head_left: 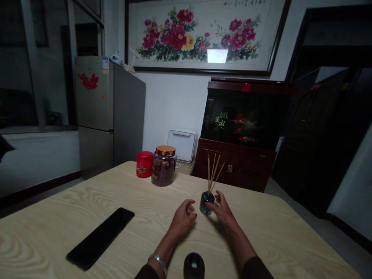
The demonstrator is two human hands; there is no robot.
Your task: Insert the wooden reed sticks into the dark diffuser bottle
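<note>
Fingers point(190, 204) curled, slightly spread | left hand point(183, 221), right hand point(223, 211) flanking blue reed diffuser bottle point(207, 204) | seemingly positioned to steady it

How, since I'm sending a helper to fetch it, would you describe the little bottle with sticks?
Find the pale wood-grain table below the large peony painting. Between the person's left hand and right hand stands a small dark blue glass bottle. Thin wooden reeds fan up from it, unlike the red tin and gold-lidded glass jar behind.
</note>
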